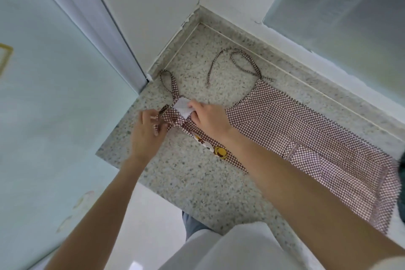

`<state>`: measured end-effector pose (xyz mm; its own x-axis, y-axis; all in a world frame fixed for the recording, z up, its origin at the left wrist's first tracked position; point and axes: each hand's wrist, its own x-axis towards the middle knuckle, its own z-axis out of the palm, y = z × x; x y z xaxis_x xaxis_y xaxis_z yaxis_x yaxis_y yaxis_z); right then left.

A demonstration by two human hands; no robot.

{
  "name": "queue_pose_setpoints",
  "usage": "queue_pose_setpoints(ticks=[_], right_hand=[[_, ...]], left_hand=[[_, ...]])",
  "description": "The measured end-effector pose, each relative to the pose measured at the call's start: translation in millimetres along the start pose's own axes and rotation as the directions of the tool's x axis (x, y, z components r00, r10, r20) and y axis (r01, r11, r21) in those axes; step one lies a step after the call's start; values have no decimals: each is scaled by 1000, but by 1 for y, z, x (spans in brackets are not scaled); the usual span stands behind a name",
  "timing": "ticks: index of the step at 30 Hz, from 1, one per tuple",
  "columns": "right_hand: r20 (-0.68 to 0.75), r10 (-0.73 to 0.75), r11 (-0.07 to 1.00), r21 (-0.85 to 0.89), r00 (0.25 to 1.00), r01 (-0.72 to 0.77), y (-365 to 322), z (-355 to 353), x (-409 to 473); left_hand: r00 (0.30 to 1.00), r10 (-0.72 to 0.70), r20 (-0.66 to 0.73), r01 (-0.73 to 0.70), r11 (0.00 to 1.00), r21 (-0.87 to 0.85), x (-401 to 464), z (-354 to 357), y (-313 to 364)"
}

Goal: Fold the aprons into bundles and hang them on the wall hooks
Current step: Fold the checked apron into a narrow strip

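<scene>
On the speckled counter (197, 182), both hands pinch the folded apron's (198, 132) top, left hand (147, 131) on the strap, right hand (210, 119) on the white flap just beside it; best keep edges aligned while rolling tightly.

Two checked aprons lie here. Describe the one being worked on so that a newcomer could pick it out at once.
Start at the speckled stone counter in the wall corner. Two brown checked aprons lie on it; the wide one lies spread flat on the right. The apron being folded is the narrow strip under both hands, left hand and right hand, and it alone shows a cartoon print with a yellow patch.
</scene>
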<state>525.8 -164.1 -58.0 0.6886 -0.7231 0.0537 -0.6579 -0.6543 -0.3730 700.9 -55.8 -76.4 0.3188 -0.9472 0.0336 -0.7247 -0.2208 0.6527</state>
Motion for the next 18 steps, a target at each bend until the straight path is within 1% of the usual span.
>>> queue_pose_setpoints(ticks=[2, 4, 6, 8, 9, 10, 11, 13, 15, 16, 17, 18], right_hand=[[-24, 37, 999, 29, 999, -37, 0, -4, 6], [7, 65, 998, 12, 998, -65, 0, -8, 12], [67, 81, 997, -17, 994, -80, -1, -8, 16], [117, 103, 995, -22, 988, -101, 1, -6, 18], [126, 110, 994, -18, 986, -109, 3, -6, 18], [126, 118, 993, -18, 985, -117, 5, -5, 19], [122, 127, 992, -22, 984, -126, 7, -5, 19], [114, 157, 988, -28, 981, -155, 10, -5, 21], [72, 193, 981, 18, 979, -194, 12, -5, 22], [39, 204, 977, 50, 978, -206, 12, -5, 23], [8, 216, 973, 76, 976, -216, 11, -4, 24], [-9, 230, 969, 94, 973, -228, 12, -4, 25]], left_hand=[[995, 12, 94, -15, 1000, 23, -10, 3, 0], [985, 46, 166, -65, 992, 109, -14, 9, -3], [978, 50, 205, -83, 985, 154, -10, 7, -8], [976, 46, 211, -77, 987, 144, -5, -5, -11], [980, 51, 193, -77, 989, 129, -3, -14, -12], [988, 49, 146, -65, 992, 108, -1, -23, -11], [998, 26, 64, -31, 996, 78, 3, -33, -10], [988, -83, -133, 81, 996, -21, 15, -48, -3], [956, -162, -244, 141, 985, -100, 29, -53, 2], [948, -159, -276, 144, 987, -72, 35, -52, 5], [948, -112, -299, 118, 993, 2, 40, -49, 10], [952, -31, -304, 61, 994, 89, 44, -45, 15]])
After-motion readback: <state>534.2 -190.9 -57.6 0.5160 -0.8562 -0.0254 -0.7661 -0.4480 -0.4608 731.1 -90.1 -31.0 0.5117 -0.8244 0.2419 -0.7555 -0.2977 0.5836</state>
